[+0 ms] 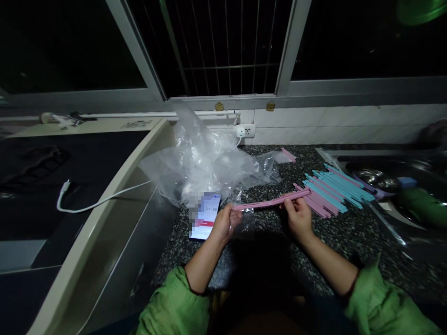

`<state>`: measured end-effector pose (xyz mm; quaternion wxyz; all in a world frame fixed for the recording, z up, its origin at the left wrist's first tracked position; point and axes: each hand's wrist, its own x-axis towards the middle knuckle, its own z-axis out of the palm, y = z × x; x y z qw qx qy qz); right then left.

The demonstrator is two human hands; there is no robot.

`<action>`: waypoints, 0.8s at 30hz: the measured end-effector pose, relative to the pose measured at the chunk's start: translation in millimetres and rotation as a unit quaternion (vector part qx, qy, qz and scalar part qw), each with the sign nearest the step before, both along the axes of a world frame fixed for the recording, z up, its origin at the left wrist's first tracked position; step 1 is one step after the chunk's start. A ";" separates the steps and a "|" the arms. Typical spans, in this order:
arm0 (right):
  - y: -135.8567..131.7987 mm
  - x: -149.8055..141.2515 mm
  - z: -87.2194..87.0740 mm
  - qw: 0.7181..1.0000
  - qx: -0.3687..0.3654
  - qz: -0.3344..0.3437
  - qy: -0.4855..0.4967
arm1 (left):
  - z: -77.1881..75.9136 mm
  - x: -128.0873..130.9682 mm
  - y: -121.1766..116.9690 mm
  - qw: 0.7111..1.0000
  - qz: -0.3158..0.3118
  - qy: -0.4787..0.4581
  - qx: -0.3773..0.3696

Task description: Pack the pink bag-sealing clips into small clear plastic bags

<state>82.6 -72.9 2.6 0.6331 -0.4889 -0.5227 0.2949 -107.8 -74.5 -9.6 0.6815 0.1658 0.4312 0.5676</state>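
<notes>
My left hand (225,223) pinches the left end of a long pink strip (268,202) held level above the dark speckled counter (335,242). My right hand (298,216) grips the same strip near its right end, fingers closed round it. A small clear bag (246,218) hangs by my left hand; whether the strip is in it I cannot tell. Just right of the strip lies a pile of several pink and blue strips (331,190).
A crumpled clear plastic sheet (206,163) lies behind my hands. A lit phone (205,216) rests at the counter's left edge. A white cable (94,202) runs over the dark cooktop on the left. A steel sink (394,181) with bowls sits on the right.
</notes>
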 end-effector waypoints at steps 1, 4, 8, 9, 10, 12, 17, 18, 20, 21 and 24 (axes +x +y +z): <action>0.2 0.2 -0.5 1.000 0.000 0.001 -0.001 | 0.4 0.0 -0.1 1.000 0.000 0.003 -0.002; 0.2 1.2 -2.0 1.000 0.000 0.003 -0.009 | 1.9 0.3 -0.5 1.000 -0.002 0.020 -0.015; -0.1 1.8 -3.3 0.999 0.005 0.023 -0.029 | 0.1 0.2 -0.4 0.998 -0.017 0.049 -0.018; 0.0 1.7 -3.7 0.999 0.005 0.031 -0.033 | -1.3 -0.1 -0.2 0.998 -0.024 0.059 -0.014; 0.1 1.5 -4.2 0.999 0.006 0.038 -0.037 | -3.0 -0.5 0.0 0.997 -0.030 0.069 -0.011; 0.7 1.1 -5.4 0.998 0.004 0.053 -0.044 | -6.5 -1.4 0.4 0.996 -0.040 0.083 -0.004; 1.7 1.9 -8.0 0.993 0.005 0.078 -0.085 | -10.2 -3.0 0.7 0.995 -0.044 0.089 0.005; 1.8 2.5 -8.2 0.992 0.004 0.085 -0.098 | -10.0 -3.0 0.6 0.995 -0.044 0.088 0.007; 2.0 4.0 -8.5 0.987 -0.003 0.098 -0.125 | -8.9 -2.7 0.5 0.995 -0.045 0.087 0.009; 2.2 4.8 -8.7 0.985 -0.006 0.106 -0.138 | -8.3 -2.5 0.5 0.995 -0.045 0.088 0.008; 3.3 7.3 -9.8 0.976 -0.008 0.131 -0.171 | -6.9 -2.0 0.5 0.995 -0.042 0.093 0.002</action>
